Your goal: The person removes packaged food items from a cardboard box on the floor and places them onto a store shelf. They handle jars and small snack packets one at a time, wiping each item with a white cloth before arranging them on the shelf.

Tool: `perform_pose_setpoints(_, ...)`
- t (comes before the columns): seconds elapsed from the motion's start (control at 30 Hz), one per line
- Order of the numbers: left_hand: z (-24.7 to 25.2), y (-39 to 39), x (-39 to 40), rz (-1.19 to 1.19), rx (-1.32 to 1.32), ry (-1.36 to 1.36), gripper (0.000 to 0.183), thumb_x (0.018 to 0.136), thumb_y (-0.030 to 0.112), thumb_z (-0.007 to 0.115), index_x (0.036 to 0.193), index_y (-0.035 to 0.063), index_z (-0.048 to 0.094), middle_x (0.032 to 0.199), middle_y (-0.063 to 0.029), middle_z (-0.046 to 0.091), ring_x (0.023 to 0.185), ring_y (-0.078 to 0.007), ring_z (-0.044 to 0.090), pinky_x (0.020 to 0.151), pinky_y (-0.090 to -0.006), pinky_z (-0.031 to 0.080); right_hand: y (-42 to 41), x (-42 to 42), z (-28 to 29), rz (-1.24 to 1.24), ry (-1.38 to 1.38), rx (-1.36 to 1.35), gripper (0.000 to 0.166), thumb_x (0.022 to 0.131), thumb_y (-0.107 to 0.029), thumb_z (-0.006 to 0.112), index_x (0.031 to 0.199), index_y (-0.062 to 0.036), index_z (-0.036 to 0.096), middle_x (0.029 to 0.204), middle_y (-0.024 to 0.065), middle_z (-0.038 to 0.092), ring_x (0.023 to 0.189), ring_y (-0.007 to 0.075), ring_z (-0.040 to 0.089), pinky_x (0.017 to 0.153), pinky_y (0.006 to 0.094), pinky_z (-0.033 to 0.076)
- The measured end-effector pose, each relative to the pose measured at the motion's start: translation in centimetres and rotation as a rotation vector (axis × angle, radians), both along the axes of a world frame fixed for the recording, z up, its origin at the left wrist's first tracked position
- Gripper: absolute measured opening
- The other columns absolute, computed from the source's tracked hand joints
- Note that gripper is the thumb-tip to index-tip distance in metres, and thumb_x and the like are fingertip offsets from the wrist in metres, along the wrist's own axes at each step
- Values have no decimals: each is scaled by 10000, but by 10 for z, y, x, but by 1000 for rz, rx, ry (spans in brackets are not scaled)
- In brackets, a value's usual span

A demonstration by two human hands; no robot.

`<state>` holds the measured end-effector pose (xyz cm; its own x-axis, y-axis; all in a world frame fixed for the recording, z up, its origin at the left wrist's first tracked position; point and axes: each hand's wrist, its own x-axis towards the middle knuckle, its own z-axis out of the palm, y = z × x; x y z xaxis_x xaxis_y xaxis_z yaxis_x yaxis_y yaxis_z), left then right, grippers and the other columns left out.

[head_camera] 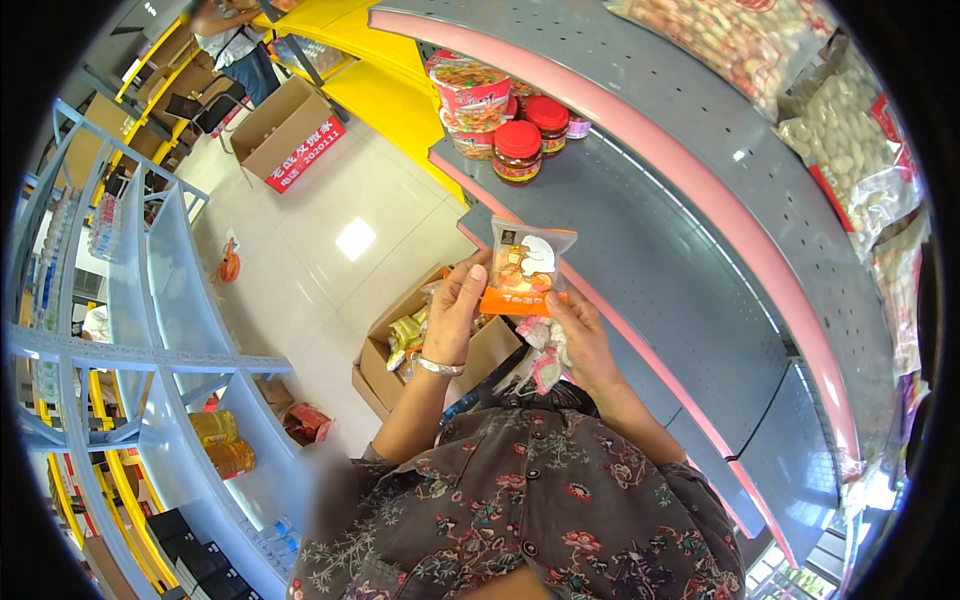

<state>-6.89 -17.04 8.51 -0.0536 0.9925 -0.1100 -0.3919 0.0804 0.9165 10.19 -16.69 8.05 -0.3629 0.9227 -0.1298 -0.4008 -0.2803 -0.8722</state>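
Both my hands hold a small snack packet (526, 262) upright in front of me. It is clear plastic with an orange lower band and a white bear picture. My left hand (454, 304), a silver bangle at its wrist, pinches the packet's left side with the thumb on the front. At the lower right corner, my right hand (581, 330) grips the packet. A crumpled pink and white cloth (550, 356) hangs beside my right palm; whether the fingers hold it, I cannot tell. Below sits an open cardboard box (375, 367) with wrapped snacks (407, 337) inside, partly hidden by my left arm.
A grey shelf (637, 247) with pink edging holds red-lidded jars (517, 152) and noodle tubs (471, 97). Bagged goods (847, 142) lie on the shelf above. Light-blue racks (176, 262) stand at left. Another cardboard box (281, 124) and a person (238, 56) are farther off.
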Motion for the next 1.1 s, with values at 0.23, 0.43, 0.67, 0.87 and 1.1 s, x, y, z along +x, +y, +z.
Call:
perform_pose_setpoints(0.23,-7,-2,8,-71,-9,24,282,902,221,615,1044,-22,604,888,-17,659,766,-45,584,711,-202,476,-2,6,-4,31,-80,29,342,975,-229,473,1187,34,529,1059,62,620,956,87,560,843,250,438)
perform_pose_setpoints(0.43,-7,-4,9,-42,49,30,282,905,211,611,1047,-33,598,901,-33,659,786,-47,584,718,-203,476,1,14,-4,-42,-227,125,278,936,-215,559,1071,26,591,922,21,610,826,52,529,732,219,448)
perform_pose_setpoints(0.67,-6,-6,10,-50,88,79,280,919,210,589,1047,-39,601,921,-36,657,808,-61,594,727,-211,485,-1,20,-5,-99,-318,152,187,892,-174,626,906,13,622,782,-6,588,699,41,501,622,208,430)
perform_pose_setpoints(0.87,-10,-6,12,-7,96,44,276,916,195,592,1066,-36,603,932,-37,656,822,-69,597,733,-217,488,-4,19,-7,-58,-258,106,182,887,-182,634,884,0,621,772,-10,587,691,35,494,610,197,413)
perform_pose_setpoints(1.1,-7,-7,11,5,142,74,277,907,181,604,1077,-38,607,936,-33,656,823,-71,596,723,-216,489,-3,15,-7,-48,-170,89,147,895,-153,622,887,-6,622,820,1,613,746,46,540,665,207,461)
